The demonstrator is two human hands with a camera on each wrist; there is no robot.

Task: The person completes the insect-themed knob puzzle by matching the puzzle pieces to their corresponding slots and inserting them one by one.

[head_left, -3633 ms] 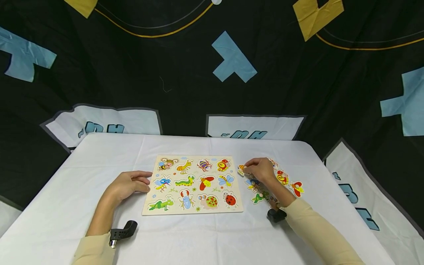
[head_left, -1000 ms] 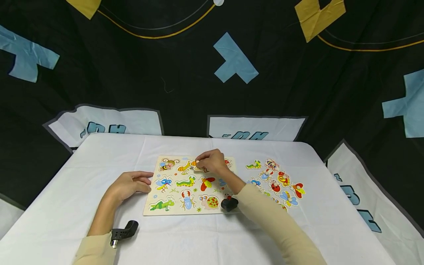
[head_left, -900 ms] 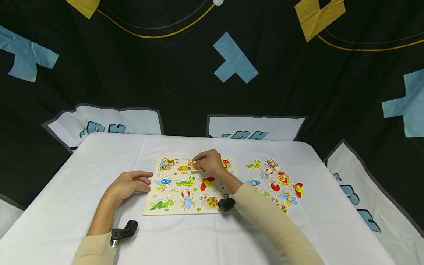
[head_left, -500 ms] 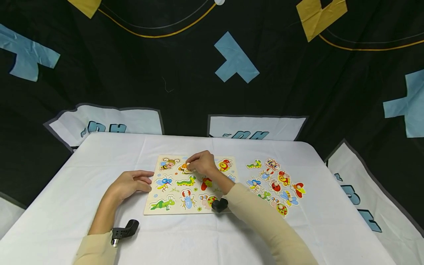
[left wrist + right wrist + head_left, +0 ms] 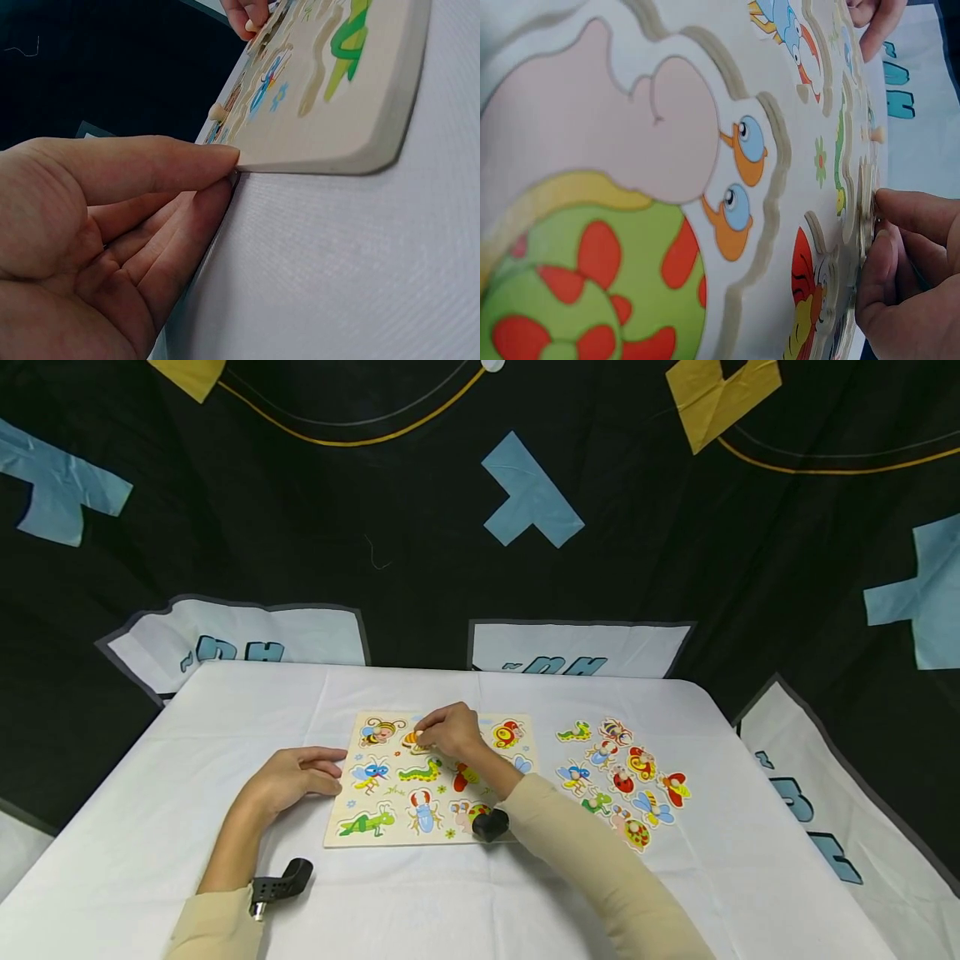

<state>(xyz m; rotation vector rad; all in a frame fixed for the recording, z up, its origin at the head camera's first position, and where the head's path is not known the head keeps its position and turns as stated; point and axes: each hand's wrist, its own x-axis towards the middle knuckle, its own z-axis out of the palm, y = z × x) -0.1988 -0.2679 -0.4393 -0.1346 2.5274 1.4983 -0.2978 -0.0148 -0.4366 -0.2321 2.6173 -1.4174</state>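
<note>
A wooden insect puzzle board lies flat on the table. My right hand is over its back row and pinches a yellow-orange striped insect puzzle piece by its knob. That piece sits at the matching picture; whether it lies fully in the recess I cannot tell. In the right wrist view the right hand covers part of the piece. My left hand rests at the board's left edge, its fairly straight fingers touching it. The left wrist view shows a fingertip against the board's edge.
Several loose insect pieces lie on the white cloth right of the board. A bee piece with a knob sits at the board's back left corner. Black wrist cameras hang below both wrists. Dark fabric stands behind the table.
My right hand took the striped insect piece from the loose group, carried it left over the board and lowered it onto its picture. The left hand has stayed in place.
</note>
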